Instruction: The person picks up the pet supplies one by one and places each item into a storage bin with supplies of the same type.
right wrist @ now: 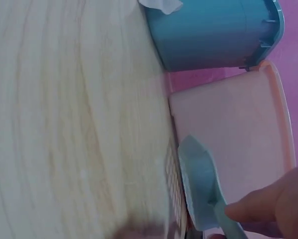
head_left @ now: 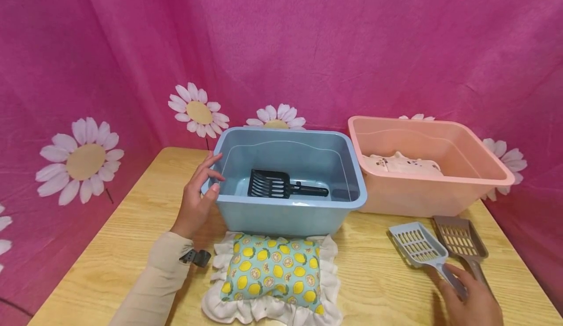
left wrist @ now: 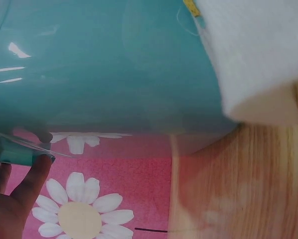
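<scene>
A blue plastic bin [head_left: 281,218] stands mid-table with a black slotted litter scoop [head_left: 269,184] lying inside. My left hand [head_left: 200,194] is at its left rim, fingers and thumb lapping over the edge; the rim passes between the fingers in the left wrist view. At the lower right, my right hand [head_left: 472,299] grips the handle of a light blue-grey litter scoop [head_left: 418,243], thumb along the handle. The scoop's slotted head points away from me, overlapping a brown litter scoop [head_left: 462,235] in the head view.
To the right stands a pink bin [head_left: 413,196] with a white patterned cloth item [head_left: 402,163] inside. A lemon-print cushion [head_left: 274,272] with a white ruffle lies before the blue bin on the wooden table [head_left: 374,277]. A pink flowered curtain [head_left: 281,47] hangs behind.
</scene>
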The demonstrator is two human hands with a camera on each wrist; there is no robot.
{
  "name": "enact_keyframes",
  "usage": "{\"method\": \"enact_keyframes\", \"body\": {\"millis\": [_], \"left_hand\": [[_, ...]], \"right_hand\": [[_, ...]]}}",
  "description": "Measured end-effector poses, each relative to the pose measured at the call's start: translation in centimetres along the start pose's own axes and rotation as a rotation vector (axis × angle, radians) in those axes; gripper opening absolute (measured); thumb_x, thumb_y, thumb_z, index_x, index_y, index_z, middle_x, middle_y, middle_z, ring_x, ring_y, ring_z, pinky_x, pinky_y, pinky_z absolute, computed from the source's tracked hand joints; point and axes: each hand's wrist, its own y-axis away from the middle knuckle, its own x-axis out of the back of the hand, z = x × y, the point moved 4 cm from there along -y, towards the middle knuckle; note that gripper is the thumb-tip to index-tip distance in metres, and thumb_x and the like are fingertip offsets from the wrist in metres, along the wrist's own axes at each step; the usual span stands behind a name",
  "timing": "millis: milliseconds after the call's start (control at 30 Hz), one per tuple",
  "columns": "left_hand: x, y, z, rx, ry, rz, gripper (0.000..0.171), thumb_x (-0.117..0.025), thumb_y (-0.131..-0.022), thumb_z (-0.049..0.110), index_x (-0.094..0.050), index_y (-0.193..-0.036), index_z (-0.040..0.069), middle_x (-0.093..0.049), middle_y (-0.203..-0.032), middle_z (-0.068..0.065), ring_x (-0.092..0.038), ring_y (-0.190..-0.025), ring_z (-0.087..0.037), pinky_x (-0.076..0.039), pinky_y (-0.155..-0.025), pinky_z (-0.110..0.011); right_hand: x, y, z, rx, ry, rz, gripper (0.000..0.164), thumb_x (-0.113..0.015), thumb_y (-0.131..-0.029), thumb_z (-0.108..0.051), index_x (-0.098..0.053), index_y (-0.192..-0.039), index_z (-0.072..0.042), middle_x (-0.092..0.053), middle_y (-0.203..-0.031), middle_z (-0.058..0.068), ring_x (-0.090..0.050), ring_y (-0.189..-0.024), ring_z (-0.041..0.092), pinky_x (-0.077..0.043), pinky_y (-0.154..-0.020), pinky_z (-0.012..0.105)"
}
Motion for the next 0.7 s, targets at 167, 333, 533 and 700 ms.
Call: {"method": "enact_keyframes", "body": {"millis": [167, 333, 533, 700], "left_hand": [[0.0, 0.0, 0.0, -0.016, -0.001, -0.002, 0.019, -0.051, -0.087, 0.021, -0.056, -0.101, 0.009, -0.038, -0.151, 0.003, -0.018, -0.146, -0.017, -0.030, -0.105, -0.065], [0.0, 0.1, 0.0, -0.015, 0.001, 0.000, 0.019, -0.051, -0.086, 0.021, -0.056, -0.100, 0.009, -0.038, -0.151, 0.002, -0.018, -0.145, -0.017, -0.031, -0.104, -0.065], [0.0, 0.0, 0.0, -0.027, 0.002, 0.001, 0.018, -0.051, -0.085, 0.017, -0.056, -0.101, 0.010, -0.038, -0.151, 0.003, -0.019, -0.145, -0.017, -0.031, -0.104, -0.065], [0.0, 0.0, -0.1, -0.028, -0.005, 0.004, 0.019, -0.050, -0.086, 0.020, -0.056, -0.100, 0.009, -0.038, -0.151, 0.000, -0.019, -0.145, -0.017, -0.032, -0.103, -0.065]], "right_hand": [[0.8, 0.5, -0.6, 0.042, -0.004, 0.121, 0.041, -0.057, -0.094, -0.024, -0.057, -0.128, -0.001, -0.064, -0.110, 0.029, -0.066, -0.083, 0.038, -0.050, -0.062, 0.048], [1.9, 1.3, -1.4, 0.162, 0.002, 0.234, 0.033, -0.060, -0.092, -0.014, -0.062, -0.122, 0.000, -0.065, -0.098, 0.031, -0.063, -0.074, 0.036, -0.044, -0.051, 0.039], [2.7, 2.2, -2.3, 0.157, -0.036, 0.312, 0.032, -0.063, -0.091, -0.016, -0.065, -0.121, -0.007, -0.064, -0.106, 0.028, -0.063, -0.084, 0.019, -0.045, -0.059, 0.040], [3.2, 3.1, -3.6, 0.176, -0.085, 0.383, 0.030, -0.067, -0.089, -0.018, -0.068, -0.119, -0.013, -0.066, -0.109, 0.019, -0.031, -0.083, -0.028, -0.036, -0.060, 0.013]]}}
